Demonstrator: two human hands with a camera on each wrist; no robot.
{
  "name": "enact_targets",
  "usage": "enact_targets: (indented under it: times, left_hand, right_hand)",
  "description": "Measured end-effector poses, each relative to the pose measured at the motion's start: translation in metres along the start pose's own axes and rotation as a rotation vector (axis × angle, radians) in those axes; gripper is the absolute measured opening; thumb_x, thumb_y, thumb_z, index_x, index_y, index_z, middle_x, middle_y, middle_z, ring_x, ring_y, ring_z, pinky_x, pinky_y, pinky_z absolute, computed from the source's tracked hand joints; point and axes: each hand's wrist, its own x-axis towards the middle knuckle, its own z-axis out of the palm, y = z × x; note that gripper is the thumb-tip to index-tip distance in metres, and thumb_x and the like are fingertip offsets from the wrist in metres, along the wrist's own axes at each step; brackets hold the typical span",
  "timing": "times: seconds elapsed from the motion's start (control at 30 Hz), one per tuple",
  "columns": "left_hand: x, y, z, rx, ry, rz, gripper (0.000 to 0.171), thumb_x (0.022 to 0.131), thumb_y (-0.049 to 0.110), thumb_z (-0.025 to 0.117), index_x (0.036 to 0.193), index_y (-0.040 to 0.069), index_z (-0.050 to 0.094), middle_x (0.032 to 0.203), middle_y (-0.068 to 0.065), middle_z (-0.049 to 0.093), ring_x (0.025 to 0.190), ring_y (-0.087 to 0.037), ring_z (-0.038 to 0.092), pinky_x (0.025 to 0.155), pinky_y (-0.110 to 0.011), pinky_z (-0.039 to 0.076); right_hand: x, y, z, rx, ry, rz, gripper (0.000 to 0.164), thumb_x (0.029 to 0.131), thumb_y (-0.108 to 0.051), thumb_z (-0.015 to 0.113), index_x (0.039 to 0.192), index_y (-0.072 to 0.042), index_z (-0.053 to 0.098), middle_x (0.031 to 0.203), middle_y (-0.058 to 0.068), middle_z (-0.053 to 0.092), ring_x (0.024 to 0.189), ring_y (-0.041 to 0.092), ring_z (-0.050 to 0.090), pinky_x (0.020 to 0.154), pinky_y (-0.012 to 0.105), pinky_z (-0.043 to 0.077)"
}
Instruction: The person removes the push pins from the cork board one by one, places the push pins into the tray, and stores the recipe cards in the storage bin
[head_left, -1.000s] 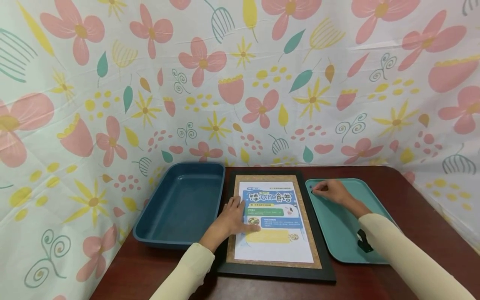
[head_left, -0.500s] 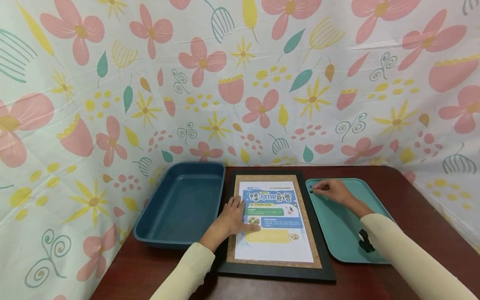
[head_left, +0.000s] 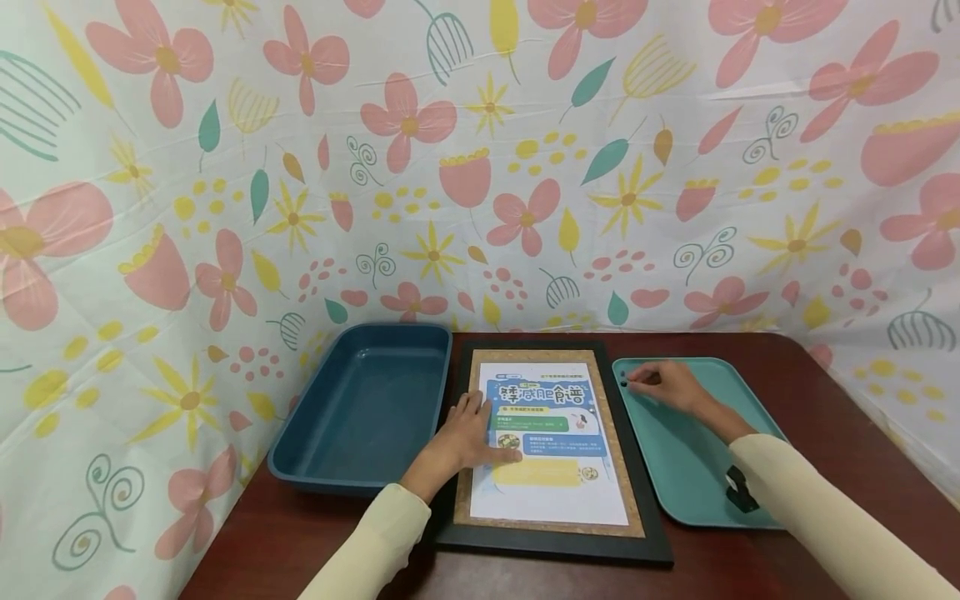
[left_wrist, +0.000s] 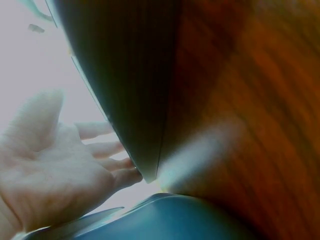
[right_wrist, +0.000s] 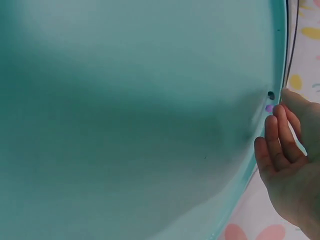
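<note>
My left hand (head_left: 467, 433) lies with spread fingers on the left part of a printed sheet of paper (head_left: 547, 505), which shows large Chinese lettering. The sheet rests on a cork board (head_left: 635, 508) with a black frame (head_left: 555, 547). In the left wrist view the same hand (left_wrist: 60, 170) appears beside the frame's dark side. My right hand (head_left: 667, 385) is at the far left corner of a teal tray (head_left: 697, 454), thumb and forefinger tips close together. Right by these fingertips sit a small dark bit (right_wrist: 271, 95) and a purple one (right_wrist: 269, 108). Whether anything is between the fingertips is hidden.
A deep blue bin (head_left: 360, 417) stands left of the board, its rim close to the frame. A black item (head_left: 741, 489) shows at the right sleeve's edge, above the tray. Behind the brown table (head_left: 832, 417) hangs a flowered cloth (head_left: 480, 208).
My right hand and sleeve have shifted slightly to the right, leaving the small bits at the tray corner more visible. The left hand stays on the paper.
</note>
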Motion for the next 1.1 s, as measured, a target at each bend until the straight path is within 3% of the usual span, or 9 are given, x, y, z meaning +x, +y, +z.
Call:
enact_targets:
  times: [0.27, 0.73, 1.1]
  left_hand:
    - [0.001, 0.0, 0.001, 0.002, -0.003, -0.009, 0.114, 0.086, 0.07, 0.072, 0.164, 0.002, 0.025, 0.172, -0.02, 0.014, 0.158, -0.042, 0.011, 0.126, -0.057, 0.016]
    - [0.003, -0.001, 0.001, 0.031, 0.008, 0.006, 0.114, 0.086, 0.07, 0.073, 0.163, 0.0, 0.026, 0.171, -0.021, 0.016, 0.158, -0.042, 0.012, 0.125, -0.058, 0.019]
    - [0.002, -0.001, 0.002, 0.016, 0.002, -0.008, 0.114, 0.086, 0.07, 0.072, 0.164, 0.002, 0.025, 0.172, -0.02, 0.014, 0.158, -0.042, 0.011, 0.126, -0.057, 0.017]
  right_hand:
    - [0.001, -0.015, 0.006, 0.035, -0.007, -0.05, 0.019, 0.093, -0.011, 0.079, 0.107, 0.002, 0.078, 0.092, 0.011, 0.078, 0.079, 0.021, 0.074, 0.065, 0.024, 0.056]
    - [-0.006, -0.031, 0.013, 0.042, -0.035, -0.14, 0.022, 0.092, -0.013, 0.081, 0.109, 0.001, 0.079, 0.092, 0.005, 0.077, 0.08, 0.018, 0.072, 0.069, 0.031, 0.059]
    - [-0.008, -0.041, 0.024, 0.058, -0.044, -0.251, 0.021, 0.088, -0.01, 0.084, 0.108, -0.004, 0.081, 0.089, -0.002, 0.076, 0.076, 0.011, 0.067, 0.065, 0.027, 0.055]
